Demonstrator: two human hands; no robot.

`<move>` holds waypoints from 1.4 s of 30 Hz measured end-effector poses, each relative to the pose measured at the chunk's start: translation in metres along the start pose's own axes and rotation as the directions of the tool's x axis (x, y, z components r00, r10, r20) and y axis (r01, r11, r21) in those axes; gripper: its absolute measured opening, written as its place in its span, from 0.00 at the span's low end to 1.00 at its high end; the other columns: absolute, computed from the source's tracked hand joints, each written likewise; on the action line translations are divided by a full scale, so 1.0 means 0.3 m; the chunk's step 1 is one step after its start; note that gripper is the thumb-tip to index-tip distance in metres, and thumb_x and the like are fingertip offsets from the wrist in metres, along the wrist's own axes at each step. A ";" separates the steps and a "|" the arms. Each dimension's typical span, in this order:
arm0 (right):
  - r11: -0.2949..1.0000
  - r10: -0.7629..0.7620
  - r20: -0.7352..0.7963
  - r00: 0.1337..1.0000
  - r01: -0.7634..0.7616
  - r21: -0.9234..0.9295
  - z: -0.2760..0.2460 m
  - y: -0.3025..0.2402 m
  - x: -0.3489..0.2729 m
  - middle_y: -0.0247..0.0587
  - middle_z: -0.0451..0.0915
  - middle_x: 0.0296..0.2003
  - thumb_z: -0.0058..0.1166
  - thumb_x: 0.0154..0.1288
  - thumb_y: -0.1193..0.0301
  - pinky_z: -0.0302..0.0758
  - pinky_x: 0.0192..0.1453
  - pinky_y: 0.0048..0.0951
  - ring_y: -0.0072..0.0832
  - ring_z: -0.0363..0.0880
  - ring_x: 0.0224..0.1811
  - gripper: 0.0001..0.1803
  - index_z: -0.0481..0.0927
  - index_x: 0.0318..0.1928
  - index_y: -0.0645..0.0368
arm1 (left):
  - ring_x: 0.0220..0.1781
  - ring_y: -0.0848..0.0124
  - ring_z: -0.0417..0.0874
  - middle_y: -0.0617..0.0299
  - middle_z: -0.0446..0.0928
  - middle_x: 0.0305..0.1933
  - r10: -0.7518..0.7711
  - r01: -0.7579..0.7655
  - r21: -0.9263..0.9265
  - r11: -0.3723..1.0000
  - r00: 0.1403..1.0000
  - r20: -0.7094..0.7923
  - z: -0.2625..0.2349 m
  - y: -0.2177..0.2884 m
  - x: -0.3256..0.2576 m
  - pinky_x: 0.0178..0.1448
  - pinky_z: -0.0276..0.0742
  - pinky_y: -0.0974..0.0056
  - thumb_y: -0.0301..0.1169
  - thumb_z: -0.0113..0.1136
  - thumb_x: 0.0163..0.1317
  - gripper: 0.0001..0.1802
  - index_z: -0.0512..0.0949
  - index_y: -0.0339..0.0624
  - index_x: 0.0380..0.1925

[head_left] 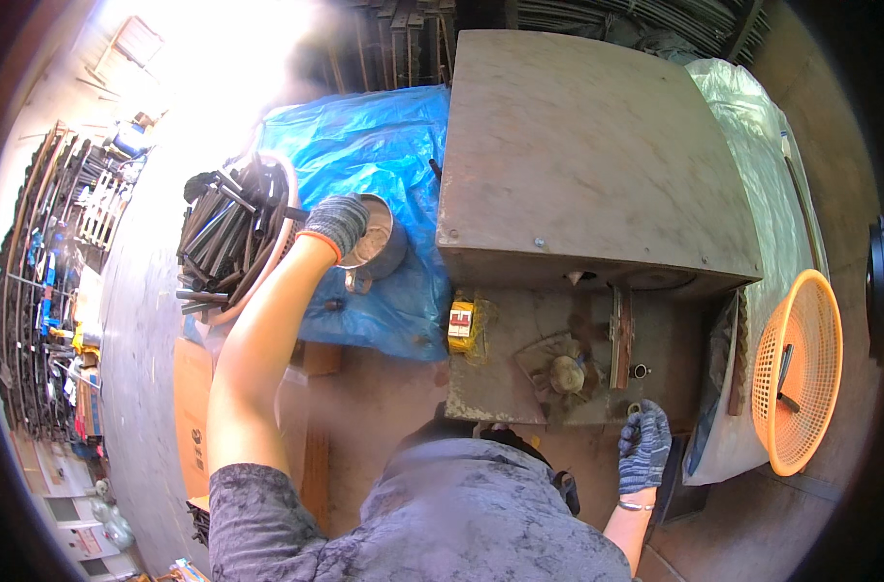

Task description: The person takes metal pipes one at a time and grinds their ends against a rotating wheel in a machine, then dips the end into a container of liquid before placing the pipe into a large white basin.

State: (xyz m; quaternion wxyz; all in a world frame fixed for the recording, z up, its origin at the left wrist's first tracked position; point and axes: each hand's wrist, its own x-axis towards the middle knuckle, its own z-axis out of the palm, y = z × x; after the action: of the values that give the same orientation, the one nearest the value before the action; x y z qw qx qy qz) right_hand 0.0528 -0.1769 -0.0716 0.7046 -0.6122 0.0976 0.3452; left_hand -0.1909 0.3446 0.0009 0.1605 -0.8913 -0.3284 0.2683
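My left hand (336,223), in a grey knitted glove with an orange cuff, is closed at the rim of a metal mug (387,254). A short black tube (295,213) pokes out of the left side of its grip; the fingers hide the rest. Pale brownish matter shows inside the mug. A heap of black tubes (219,228) fills a pinkish basket (285,242) just left of this hand. My right hand (643,448), gloved too, is closed at the machine's front right, pinching a small piece with a round end (634,408), its length hidden.
A large grey metal machine housing (587,145) rises ahead, above a work ledge with a round hub (566,374) and an upright metal bar (621,339). A yellow box (464,324) sits on the ledge's left. Blue sheeting (364,131) lies under the mug. An orange basket (764,388) holds a few dark tubes.
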 end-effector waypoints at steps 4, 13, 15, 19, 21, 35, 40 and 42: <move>1.000 -0.021 -0.006 1.000 0.021 -0.023 -0.016 0.006 0.002 0.30 0.80 0.26 0.57 0.66 0.68 0.66 0.16 0.16 0.16 0.73 0.19 0.10 0.78 0.47 0.54 | 0.43 0.56 0.86 0.47 0.82 0.42 -0.013 0.015 -0.027 1.000 0.996 0.083 -0.050 0.017 0.011 0.43 0.83 0.56 0.31 0.56 0.61 0.21 0.72 0.38 0.54; 0.998 -0.019 0.007 1.000 0.019 -0.059 -0.015 -0.001 0.002 0.30 0.80 0.26 0.57 0.66 0.69 0.65 0.16 0.16 0.16 0.73 0.19 0.11 0.77 0.48 0.54 | 0.43 0.55 0.85 0.47 0.81 0.42 -0.040 0.036 -0.063 0.997 0.998 -0.051 -0.039 0.041 -0.012 0.44 0.82 0.55 0.29 0.57 0.60 0.18 0.73 0.37 0.50; 0.998 -0.021 0.017 1.000 0.022 -0.067 0.007 -0.014 -0.001 0.30 0.80 0.26 0.57 0.66 0.69 0.65 0.16 0.16 0.16 0.73 0.19 0.11 0.77 0.48 0.54 | 0.42 0.54 0.85 0.46 0.82 0.40 -0.052 0.047 -0.117 0.992 0.998 -0.043 -0.028 0.011 -0.039 0.42 0.82 0.55 0.29 0.58 0.59 0.18 0.73 0.37 0.49; 0.994 -0.051 0.069 0.996 0.057 -0.093 0.028 -0.028 0.006 0.30 0.79 0.26 0.57 0.66 0.70 0.65 0.17 0.16 0.16 0.73 0.19 0.11 0.77 0.48 0.54 | 0.42 0.53 0.85 0.47 0.82 0.38 -0.161 0.141 -0.239 0.961 0.985 -0.065 -0.097 -0.012 -0.127 0.43 0.80 0.53 0.30 0.60 0.57 0.18 0.74 0.40 0.48; 0.991 -0.054 0.096 0.994 0.065 -0.114 0.054 -0.037 0.008 0.30 0.79 0.27 0.57 0.66 0.70 0.66 0.18 0.16 0.16 0.73 0.20 0.12 0.76 0.49 0.55 | 0.30 0.54 0.84 0.51 0.79 0.25 -0.207 0.117 -0.325 0.938 0.944 -0.256 -0.072 -0.046 -0.186 0.32 0.76 0.53 0.33 0.62 0.57 0.12 0.74 0.44 0.40; 0.239 -0.415 0.770 0.484 0.875 -0.421 0.284 -0.118 -0.072 0.46 0.79 0.44 0.63 0.55 0.75 0.76 0.50 0.34 0.44 0.79 0.42 0.19 0.76 0.48 0.60 | 0.39 0.58 0.80 0.58 0.77 0.35 0.549 -0.890 -0.193 0.412 0.412 -0.728 -0.463 0.791 -0.379 0.46 0.76 0.56 0.33 0.60 0.50 0.14 0.77 0.44 0.38; 0.706 -0.482 0.338 0.808 0.587 -0.397 0.060 0.033 0.036 0.47 0.81 0.39 0.59 0.58 0.78 0.76 0.48 0.32 0.36 0.80 0.40 0.13 0.79 0.45 0.63 | 0.43 0.55 0.79 0.53 0.77 0.42 0.448 -0.948 -0.182 0.263 0.287 -0.847 -0.455 1.075 -0.277 0.52 0.74 0.54 0.34 0.62 0.49 0.18 0.77 0.41 0.42; 0.711 -0.479 0.204 0.854 0.514 -0.479 0.020 0.019 0.083 0.46 0.81 0.38 0.59 0.58 0.77 0.76 0.47 0.32 0.34 0.80 0.39 0.13 0.79 0.45 0.64 | 0.45 0.53 0.79 0.51 0.77 0.46 0.203 -0.922 -0.122 0.366 0.207 -0.957 -0.434 1.140 -0.232 0.55 0.73 0.54 0.35 0.65 0.46 0.22 0.77 0.40 0.44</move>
State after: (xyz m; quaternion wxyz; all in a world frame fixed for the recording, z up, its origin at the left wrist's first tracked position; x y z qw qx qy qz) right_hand 0.0661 -0.1621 -0.0888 0.5828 -0.7703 -0.1897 0.1759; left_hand 0.0113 0.0329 -0.0263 -0.1859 -0.9282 0.1216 -0.2984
